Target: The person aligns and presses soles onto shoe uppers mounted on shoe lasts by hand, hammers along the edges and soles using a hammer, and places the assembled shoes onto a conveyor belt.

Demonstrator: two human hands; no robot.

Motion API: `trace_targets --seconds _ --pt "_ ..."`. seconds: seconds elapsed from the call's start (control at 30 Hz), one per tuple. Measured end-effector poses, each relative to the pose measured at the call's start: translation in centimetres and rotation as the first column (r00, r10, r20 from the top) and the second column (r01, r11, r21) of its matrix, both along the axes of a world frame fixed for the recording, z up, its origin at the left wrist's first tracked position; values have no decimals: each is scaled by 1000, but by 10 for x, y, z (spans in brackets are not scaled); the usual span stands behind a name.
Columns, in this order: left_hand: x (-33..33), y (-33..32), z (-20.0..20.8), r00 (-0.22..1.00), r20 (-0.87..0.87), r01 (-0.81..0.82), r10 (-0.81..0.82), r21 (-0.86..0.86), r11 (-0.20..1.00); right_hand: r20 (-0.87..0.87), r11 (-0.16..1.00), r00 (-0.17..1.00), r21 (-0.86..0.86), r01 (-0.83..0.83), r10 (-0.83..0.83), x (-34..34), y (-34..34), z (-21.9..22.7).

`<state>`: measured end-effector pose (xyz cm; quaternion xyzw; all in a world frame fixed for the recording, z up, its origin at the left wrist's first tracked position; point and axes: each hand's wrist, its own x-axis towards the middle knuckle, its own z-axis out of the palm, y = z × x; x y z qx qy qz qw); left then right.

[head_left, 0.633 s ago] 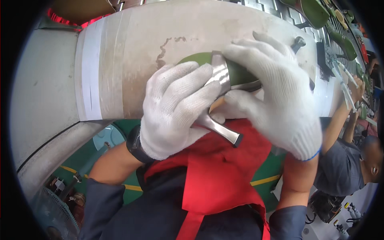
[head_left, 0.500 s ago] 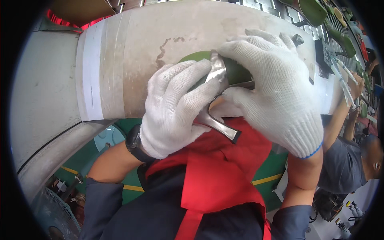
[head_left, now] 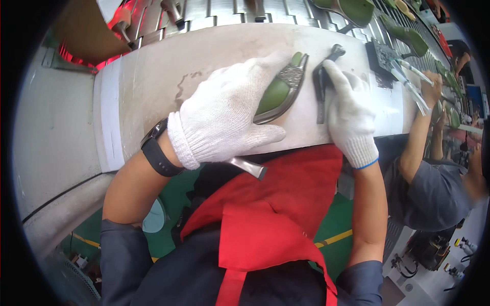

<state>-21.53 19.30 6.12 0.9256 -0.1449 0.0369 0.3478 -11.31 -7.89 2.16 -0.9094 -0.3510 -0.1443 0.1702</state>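
My white-gloved left grip (head_left: 224, 107) is clamped on a green, silver-heeled shoe (head_left: 274, 96); my white-gloved right grip (head_left: 351, 109) (if closed, I cannot tell) touches a slender dark metal tool (head_left: 320, 94).

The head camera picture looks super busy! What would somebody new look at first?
Probably the big bright red apron, low in the middle. Just above it, the white-gloved left hand holds a green shoe with a shiny silver heel, and the right hand is at a dark metal tool. More green shoes sit toward the top right.
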Motion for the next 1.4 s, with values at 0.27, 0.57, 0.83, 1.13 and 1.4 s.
trace_targets --seconds 0.27,0.57,0.83,1.13,1.4 --pt "14 -8 5 993 -96 62 -63 -18 998 -547 834 809 534 139 216 -19 8 22" --pt "18 -10 3 992 -75 101 -98 38 994 -721 356 411 655 667 558 -72 23 7" --pt "23 -12 8 989 -58 138 -135 67 988 -558 750 636 659 -51 533 -9 3 49" --pt "18 -7 2 994 -99 53 -51 19 998 -554 498 568 824 270 609 -24 9 15" --pt "19 -3 -5 996 -35 87 -87 -17 996 -880 795 271 470 384 390 11 17 68"
